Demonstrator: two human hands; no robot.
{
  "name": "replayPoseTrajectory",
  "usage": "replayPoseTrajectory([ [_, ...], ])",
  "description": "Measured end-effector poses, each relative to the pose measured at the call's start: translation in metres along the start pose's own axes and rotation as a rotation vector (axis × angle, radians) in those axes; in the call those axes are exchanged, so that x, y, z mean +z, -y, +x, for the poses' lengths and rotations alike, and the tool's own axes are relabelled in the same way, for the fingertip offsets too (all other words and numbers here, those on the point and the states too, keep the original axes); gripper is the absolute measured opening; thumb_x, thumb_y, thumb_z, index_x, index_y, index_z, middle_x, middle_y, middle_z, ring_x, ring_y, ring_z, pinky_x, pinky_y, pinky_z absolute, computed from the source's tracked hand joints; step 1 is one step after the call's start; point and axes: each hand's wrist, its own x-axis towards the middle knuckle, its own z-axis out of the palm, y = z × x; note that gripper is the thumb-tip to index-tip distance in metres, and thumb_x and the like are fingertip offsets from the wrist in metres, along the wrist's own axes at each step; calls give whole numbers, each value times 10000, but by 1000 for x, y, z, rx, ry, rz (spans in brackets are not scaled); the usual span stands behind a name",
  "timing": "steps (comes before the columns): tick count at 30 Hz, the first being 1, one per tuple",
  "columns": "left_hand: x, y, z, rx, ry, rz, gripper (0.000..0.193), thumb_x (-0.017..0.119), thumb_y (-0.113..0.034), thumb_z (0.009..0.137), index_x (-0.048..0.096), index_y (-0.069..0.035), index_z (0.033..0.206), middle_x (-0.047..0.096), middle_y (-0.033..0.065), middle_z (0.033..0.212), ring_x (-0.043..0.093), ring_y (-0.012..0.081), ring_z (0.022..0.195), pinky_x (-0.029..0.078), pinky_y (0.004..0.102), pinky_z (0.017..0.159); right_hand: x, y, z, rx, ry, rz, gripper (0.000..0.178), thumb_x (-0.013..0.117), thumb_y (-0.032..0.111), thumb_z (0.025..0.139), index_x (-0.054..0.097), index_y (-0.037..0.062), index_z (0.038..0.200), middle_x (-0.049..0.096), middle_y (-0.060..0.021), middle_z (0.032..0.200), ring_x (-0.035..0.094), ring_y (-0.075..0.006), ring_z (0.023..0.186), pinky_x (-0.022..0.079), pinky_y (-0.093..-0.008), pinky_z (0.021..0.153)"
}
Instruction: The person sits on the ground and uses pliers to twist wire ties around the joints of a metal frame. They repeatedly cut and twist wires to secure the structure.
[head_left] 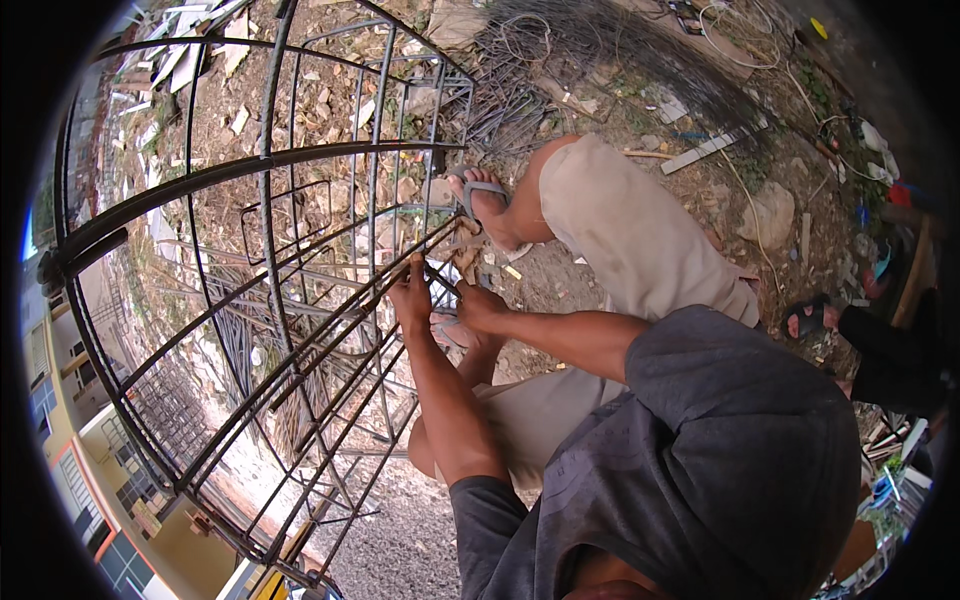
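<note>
A cage of dark steel reinforcing bars [300,153] fills the left half, its long bars crossed by square stirrups. My left hand [408,297] is closed around the near ends of the long bars, its thumb pointing up along them. Just to its right, my right hand [482,308] is closed on a thin dark tool [441,279]. This tool slants from the right fist to the bars beside the left thumb. Its tip is too small to make out, so its exact kind cannot be told.
My sandalled foot [486,200] is planted beside the cage. Loose rods and a tangled wire pile [600,60] lie beyond. A pale board [712,148] and a large stone [768,214] rest on rubble at right. Another person's sandalled foot [806,318] shows at far right.
</note>
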Motion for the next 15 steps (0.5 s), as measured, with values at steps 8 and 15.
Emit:
replayPoseTrajectory([
  [8, -5, 5, -3, -19, -27, -2, 471, 687, -379, 932, 687, 84, 1023, 685, 106, 849, 556, 140, 782, 462, 323, 702, -16, 7, -5, 15, 169, 243, 363, 602, 378, 962, 590, 16, 981, 673, -212, 845, 690, -333, 789, 531, -439, 649],
  [15, -1, 14, 4, 117, -73, 30, 452, 659, -407, 941, 728, 37, 996, 715, 156, 846, 611, 196, 767, 474, 350, 727, -35, -27, 19, 326, 950, 1345, 457, 770, 512, 826, 559, 117, 733, 566, 4, 632, 535, -114, 536, 483, -253, 563],
])
